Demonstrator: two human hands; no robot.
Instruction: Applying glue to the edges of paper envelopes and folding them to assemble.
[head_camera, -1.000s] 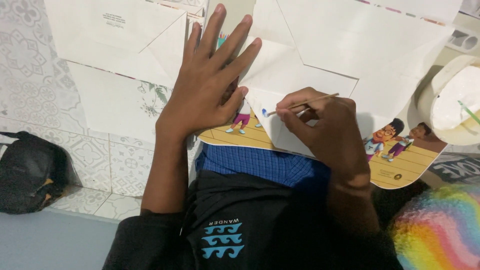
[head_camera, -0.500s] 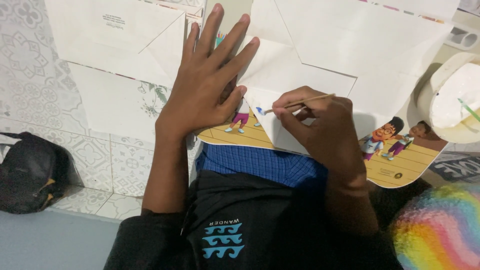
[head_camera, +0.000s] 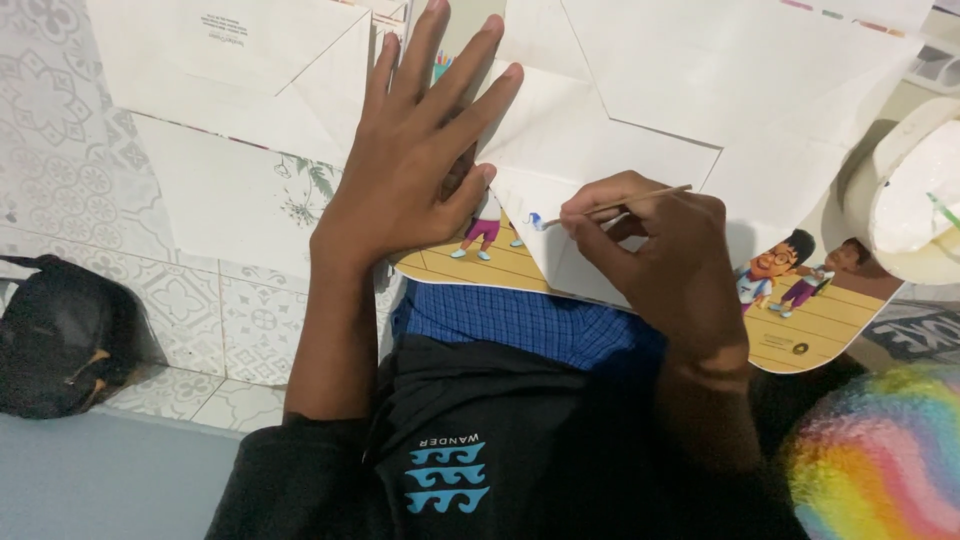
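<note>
My left hand (head_camera: 420, 150) lies flat, fingers spread, pressing on white folded paper envelopes (head_camera: 600, 110) spread over a tiled floor. My right hand (head_camera: 650, 245) pinches a thin wooden stick (head_camera: 615, 206) whose tip touches the edge of a white paper flap. Under the flap lies a printed card with cartoon children on a yellow floor (head_camera: 790, 300), resting partly on my lap.
A white bowl of pale paste (head_camera: 915, 190) with a green stick in it stands at the right edge. A black bag (head_camera: 65, 335) lies on the patterned floor tiles at the left. A rainbow fuzzy thing (head_camera: 880, 460) sits at the lower right.
My right hand with the stick has shifted slightly leftward along the paper flap's edge. My left hand stays pressed flat.
</note>
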